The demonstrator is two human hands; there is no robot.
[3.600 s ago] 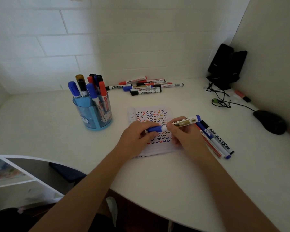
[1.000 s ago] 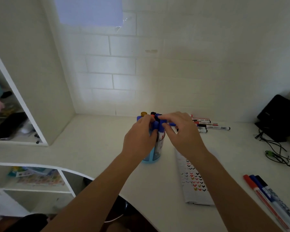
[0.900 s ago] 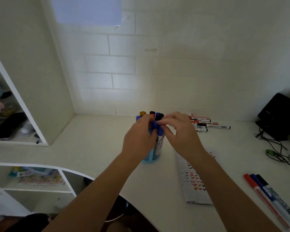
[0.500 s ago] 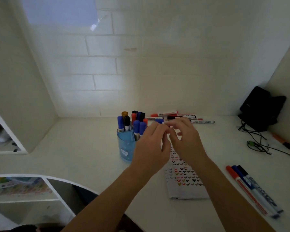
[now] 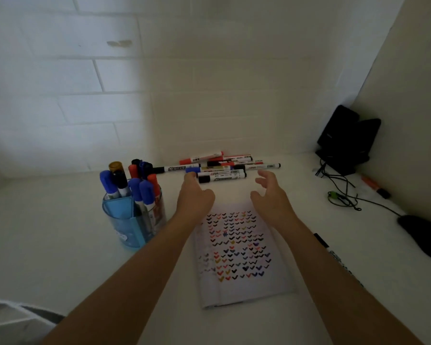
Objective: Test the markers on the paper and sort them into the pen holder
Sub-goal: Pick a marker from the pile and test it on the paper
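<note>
A blue pen holder point(image 5: 125, 220) stands on the white desk at the left, with several capped markers upright in it. A pile of loose markers point(image 5: 224, 168) lies by the back wall. The test paper point(image 5: 237, 250), covered in small coloured tick marks, lies in front of me. My left hand point(image 5: 194, 195) is stretched out empty over the paper's far edge, its fingertips near a black-capped marker point(image 5: 222, 178) at the front of the pile. My right hand point(image 5: 271, 192) hovers to the right of it, fingers spread and loosely curled, holding nothing.
Black devices point(image 5: 346, 140) stand in the back right corner, with tangled cables point(image 5: 341, 195) in front. A dark mouse point(image 5: 423, 235) sits at the right edge, an orange marker point(image 5: 373, 186) near the side wall. More markers point(image 5: 334, 257) lie partly hidden behind my right forearm.
Both hands left the pen holder, where they had set a blue marker down, and moved right and forward toward the pile by the wall. The view swung right and down.
</note>
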